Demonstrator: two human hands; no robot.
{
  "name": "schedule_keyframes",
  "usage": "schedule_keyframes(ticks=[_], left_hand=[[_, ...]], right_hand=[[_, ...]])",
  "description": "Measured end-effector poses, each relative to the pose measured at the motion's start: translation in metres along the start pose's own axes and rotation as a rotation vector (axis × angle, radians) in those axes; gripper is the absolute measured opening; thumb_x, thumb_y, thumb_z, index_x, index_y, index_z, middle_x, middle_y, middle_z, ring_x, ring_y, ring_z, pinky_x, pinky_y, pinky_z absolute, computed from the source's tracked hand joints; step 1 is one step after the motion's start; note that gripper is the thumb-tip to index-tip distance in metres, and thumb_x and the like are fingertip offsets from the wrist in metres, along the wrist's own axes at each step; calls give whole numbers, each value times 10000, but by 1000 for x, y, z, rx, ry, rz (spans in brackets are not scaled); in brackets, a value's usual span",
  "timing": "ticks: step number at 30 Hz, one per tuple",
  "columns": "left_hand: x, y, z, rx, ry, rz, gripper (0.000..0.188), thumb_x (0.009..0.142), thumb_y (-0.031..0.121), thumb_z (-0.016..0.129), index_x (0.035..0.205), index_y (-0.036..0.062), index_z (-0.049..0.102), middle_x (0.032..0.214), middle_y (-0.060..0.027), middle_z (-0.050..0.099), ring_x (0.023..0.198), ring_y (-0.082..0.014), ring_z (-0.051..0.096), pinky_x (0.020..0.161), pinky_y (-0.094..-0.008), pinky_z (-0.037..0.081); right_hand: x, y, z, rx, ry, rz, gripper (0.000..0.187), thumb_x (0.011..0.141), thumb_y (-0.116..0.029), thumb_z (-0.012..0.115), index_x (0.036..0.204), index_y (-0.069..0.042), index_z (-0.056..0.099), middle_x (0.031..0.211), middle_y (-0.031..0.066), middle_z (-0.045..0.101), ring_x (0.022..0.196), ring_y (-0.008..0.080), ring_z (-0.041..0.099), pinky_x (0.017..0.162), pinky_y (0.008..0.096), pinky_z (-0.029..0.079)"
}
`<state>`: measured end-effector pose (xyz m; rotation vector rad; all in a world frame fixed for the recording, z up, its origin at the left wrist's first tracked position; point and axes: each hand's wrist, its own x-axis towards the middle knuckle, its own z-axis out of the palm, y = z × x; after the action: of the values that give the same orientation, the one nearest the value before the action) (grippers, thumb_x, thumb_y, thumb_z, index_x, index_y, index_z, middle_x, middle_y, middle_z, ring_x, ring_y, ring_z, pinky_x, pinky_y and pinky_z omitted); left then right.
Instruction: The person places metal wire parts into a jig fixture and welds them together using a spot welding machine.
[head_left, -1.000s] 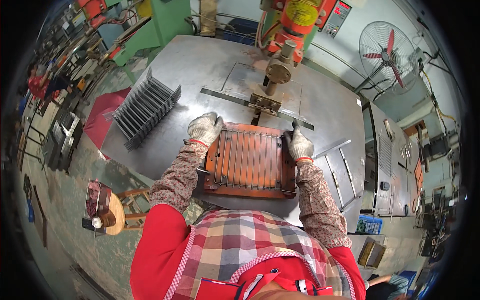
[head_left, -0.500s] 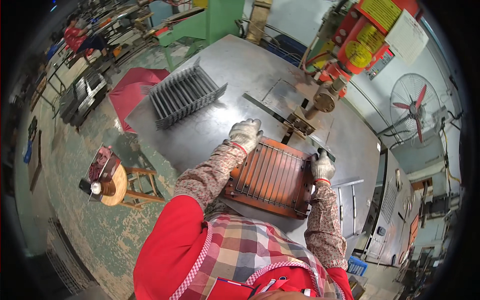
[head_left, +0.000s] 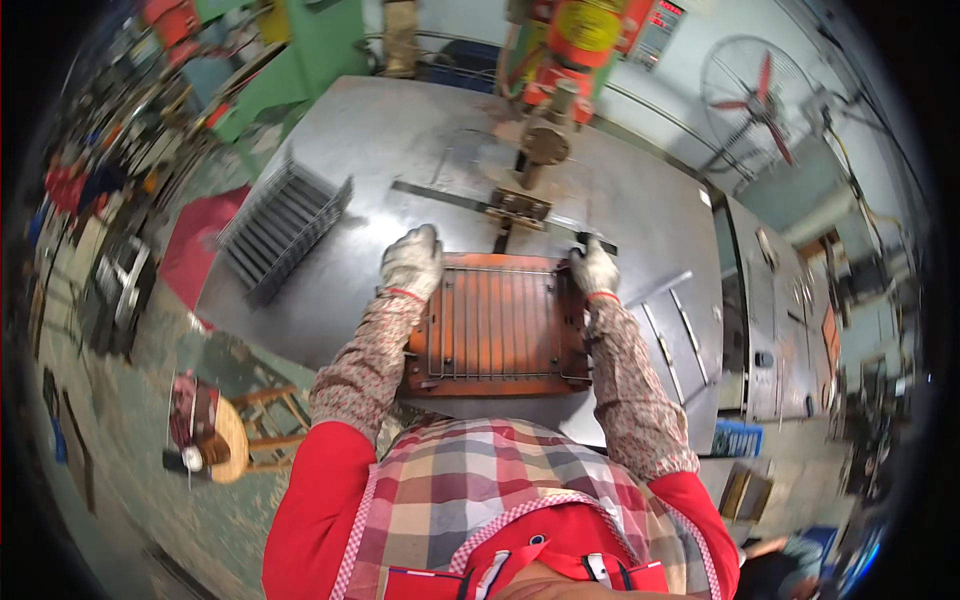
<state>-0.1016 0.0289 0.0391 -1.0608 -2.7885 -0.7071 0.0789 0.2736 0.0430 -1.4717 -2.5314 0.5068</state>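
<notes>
An orange-brown fixture plate [head_left: 574,350] lies flat on the grey metal worktable, close to my body. A wire rack [head_left: 497,320] of thin parallel rods rests on it. My left hand [head_left: 412,262], in a whitish work glove, is closed at the plate's far left corner. At the far right corner my right hand [head_left: 594,268], gloved alike, is closed too; a small dark piece shows by its fingers, its kind unclear. Both sets of fingertips are partly hidden. Just beyond the plate's far edge stands the metal head [head_left: 519,208] of a red machine.
A stack of wire racks [head_left: 285,225] stands on the worktable [head_left: 370,130] at the left. Metal bars [head_left: 668,340] lie at the right. A round wooden stool [head_left: 232,440] is on the floor at left. A caged fan [head_left: 760,100] stands back right.
The view has turned, so the table and machine appear shifted left. The plate now sits squarely in front of me, with both hands still at its far corners.
</notes>
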Motion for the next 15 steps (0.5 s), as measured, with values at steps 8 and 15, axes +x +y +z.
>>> schedule_keyframes(ticks=[8, 15], left_hand=[[-3, 4, 10, -239, 116, 9, 243, 879, 210, 573, 1088, 86, 582, 1003, -159, 658, 895, -329, 641, 778, -436, 503], [-1, -10, 15, -128, 123, 2, 272, 898, 236, 523, 1119, 87, 573, 989, -149, 658, 920, -332, 633, 795, -429, 503]], right_hand=[[1, 31, 4, 388, 95, -174, 463, 784, -160, 609, 1236, -223, 533, 825, 153, 642, 808, 342, 633, 749, 401, 500], [4, 9, 7, 55, 19, -11, 402, 818, -287, 584, 1207, -194, 550, 954, 183, 663, 930, 354, 635, 811, 442, 496]])
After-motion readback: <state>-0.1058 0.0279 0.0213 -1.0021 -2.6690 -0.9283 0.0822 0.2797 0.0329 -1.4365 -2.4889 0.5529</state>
